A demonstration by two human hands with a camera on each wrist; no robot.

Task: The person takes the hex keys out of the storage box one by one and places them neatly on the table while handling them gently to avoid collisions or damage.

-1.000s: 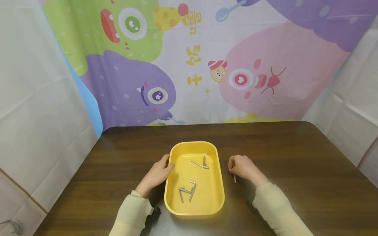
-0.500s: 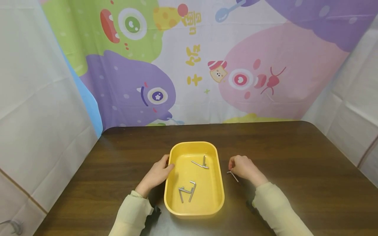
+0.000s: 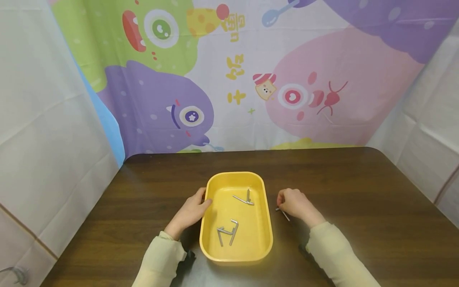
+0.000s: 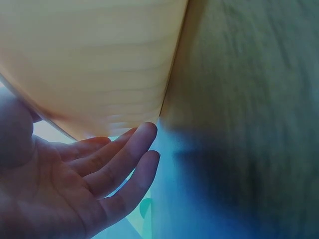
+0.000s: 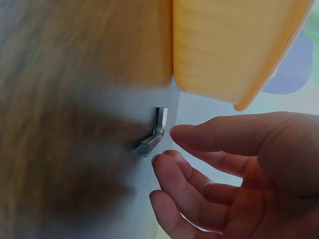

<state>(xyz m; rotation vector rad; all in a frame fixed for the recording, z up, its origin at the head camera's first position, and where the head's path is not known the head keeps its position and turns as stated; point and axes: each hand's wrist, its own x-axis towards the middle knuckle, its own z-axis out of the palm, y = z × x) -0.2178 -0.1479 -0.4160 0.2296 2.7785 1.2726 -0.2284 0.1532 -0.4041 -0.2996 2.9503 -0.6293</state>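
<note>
A yellow plastic tray (image 3: 251,235) stands on the dark wooden table. My left hand (image 3: 190,211) holds its left side, thumb over the rim and fingers along the outer wall (image 4: 104,64). Several silver hex keys lie inside the tray: one cluster (image 3: 226,231) near the front, another (image 3: 244,200) toward the back. To the tray's right, a hex key (image 3: 285,215) lies on the table, its bend partly covered in the head view. Just over that bent key (image 5: 159,124), my right hand (image 3: 295,204) has its fingers loosely bent, with a small gap between fingertips and metal.
The wooden table (image 3: 161,171) runs back to a cartoon-printed curtain (image 3: 247,119). Pale panels flank it, one on the left (image 3: 46,119) and one on the right (image 3: 430,119). A curved metal fitting (image 3: 19,275) shows at the lower left.
The hex key beside my right hand has turned from pointing nearly straight toward me to a slant, and my right fingers have come off it. My left hand and the tray stay put.
</note>
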